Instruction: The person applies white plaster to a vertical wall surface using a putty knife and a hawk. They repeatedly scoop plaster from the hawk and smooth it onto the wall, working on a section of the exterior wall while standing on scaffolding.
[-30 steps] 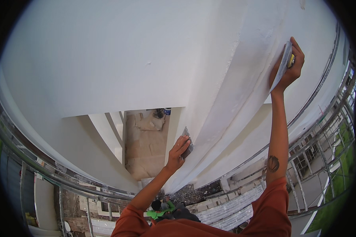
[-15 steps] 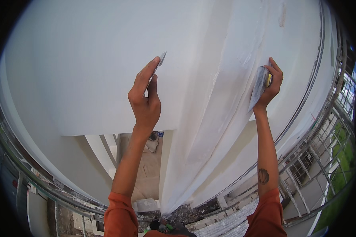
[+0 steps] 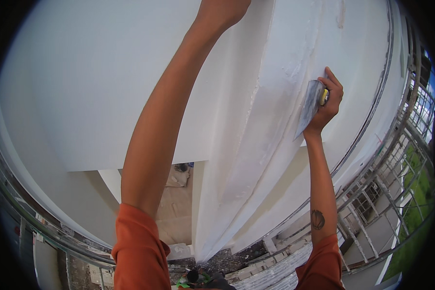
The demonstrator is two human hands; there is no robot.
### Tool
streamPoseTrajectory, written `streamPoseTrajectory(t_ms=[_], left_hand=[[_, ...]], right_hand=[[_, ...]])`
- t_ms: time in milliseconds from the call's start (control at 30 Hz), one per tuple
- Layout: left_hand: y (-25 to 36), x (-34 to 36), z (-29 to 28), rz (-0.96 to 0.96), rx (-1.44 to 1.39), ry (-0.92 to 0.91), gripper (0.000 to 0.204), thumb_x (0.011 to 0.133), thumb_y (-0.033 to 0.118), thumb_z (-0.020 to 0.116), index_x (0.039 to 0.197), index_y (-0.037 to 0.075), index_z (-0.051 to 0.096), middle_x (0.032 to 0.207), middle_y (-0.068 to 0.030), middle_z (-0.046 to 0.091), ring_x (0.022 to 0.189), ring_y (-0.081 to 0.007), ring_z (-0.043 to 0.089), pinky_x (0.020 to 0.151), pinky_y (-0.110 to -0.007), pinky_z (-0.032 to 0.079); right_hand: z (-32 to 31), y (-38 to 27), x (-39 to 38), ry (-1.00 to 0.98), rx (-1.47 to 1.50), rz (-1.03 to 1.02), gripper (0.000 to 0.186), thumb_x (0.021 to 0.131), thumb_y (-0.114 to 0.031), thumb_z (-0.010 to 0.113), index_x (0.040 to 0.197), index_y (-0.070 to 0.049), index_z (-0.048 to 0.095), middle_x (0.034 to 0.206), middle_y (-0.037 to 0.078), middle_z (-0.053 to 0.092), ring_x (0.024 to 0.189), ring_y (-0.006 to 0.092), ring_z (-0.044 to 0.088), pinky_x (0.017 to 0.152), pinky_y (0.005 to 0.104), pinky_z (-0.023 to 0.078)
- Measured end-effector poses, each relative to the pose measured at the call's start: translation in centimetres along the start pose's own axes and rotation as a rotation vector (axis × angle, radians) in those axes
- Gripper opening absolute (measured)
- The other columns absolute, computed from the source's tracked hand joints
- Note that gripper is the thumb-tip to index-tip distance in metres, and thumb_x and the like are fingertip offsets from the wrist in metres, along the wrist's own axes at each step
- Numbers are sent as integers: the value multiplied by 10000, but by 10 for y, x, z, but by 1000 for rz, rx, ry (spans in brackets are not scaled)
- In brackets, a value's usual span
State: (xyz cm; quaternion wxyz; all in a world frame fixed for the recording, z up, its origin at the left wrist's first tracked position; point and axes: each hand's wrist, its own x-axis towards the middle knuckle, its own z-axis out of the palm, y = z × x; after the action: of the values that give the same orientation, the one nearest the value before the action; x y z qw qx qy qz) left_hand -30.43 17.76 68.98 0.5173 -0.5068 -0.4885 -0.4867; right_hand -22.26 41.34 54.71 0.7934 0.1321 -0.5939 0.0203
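My left hand is raised to the top edge against the pale plastered wall; its fingers lie beyond the picture, so their grip and anything in them are hidden. At the right, my right hand is closed round the yellow handle of a trowel, one finger stretched upward. The trowel's flat grey metal blade is tilted, its long face toward the left. Between the hands runs a white projecting column edge with rough, wet-looking coating along its ridges.
Scaffold tubes and frames curve along the right, with another rail at the lower left. Below the wall's lower edge is an opening onto a floor. Rubble and planks lie far down; grass shows at right.
My left hand, which was holding a thin flat metal blade at mid-wall, has moved up and right until its fingers left the picture. My right hand still holds the trowel, shifted slightly left.
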Motion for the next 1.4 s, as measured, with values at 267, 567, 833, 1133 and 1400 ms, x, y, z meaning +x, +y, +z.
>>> streamPoseTrajectory(t_ms=[267, 567, 833, 1133, 1400], left_hand=[[-21, -145, 14, 20, 37, 58, 692, 698, -226, 427, 1291, 96, 583, 1272, -112, 613, 1202, -324, 555, 990, -384, 486], [-2, -80, -23, -115, 58, 334, 337, 946, -20, 496, 1250, 68, 613, 714, -55, 611, 461, -135, 231, 447, -312, 239], [32, 11, 1, 118, 117, 65, 406, 896, -73, 442, 1278, -18, 564, 1196, -206, 630, 1108, -335, 606, 981, -424, 464], [-3, -115, 15, 102, 144, 67, 475, 829, -143, 491, 1242, 60, 610, 1036, -106, 643, 981, -263, 618, 823, -336, 528], [9, -77, -26, -109, 153, 167, 331, 890, -89, 485, 1181, 9, 609, 1054, -142, 641, 951, -265, 630, 799, -339, 520]], right_hand=[[4, -9, -1, -5, 7, 16, 241, 784, -60, 699, 996, -45, 585, 1217, 137, 621, 1126, 290, 555, 986, 392, 396], [2, -2, -1, -2, 26, 17, 216, 784, -42, 685, 976, -49, 586, 1203, 133, 627, 1141, 301, 550, 988, 400, 396], [0, 0, 1, 9, 0, 16, 134, 829, -36, 642, 951, -46, 590, 1185, 127, 634, 1126, 306, 553, 996, 421, 380], [3, 0, -1, 40, 7, -3, 82, 857, -41, 613, 937, -42, 596, 1173, 132, 636, 1110, 310, 556, 983, 427, 381], [0, -3, 1, 13, 5, -2, 107, 840, -30, 618, 943, -41, 591, 1182, 127, 631, 1108, 315, 552, 981, 425, 379]])
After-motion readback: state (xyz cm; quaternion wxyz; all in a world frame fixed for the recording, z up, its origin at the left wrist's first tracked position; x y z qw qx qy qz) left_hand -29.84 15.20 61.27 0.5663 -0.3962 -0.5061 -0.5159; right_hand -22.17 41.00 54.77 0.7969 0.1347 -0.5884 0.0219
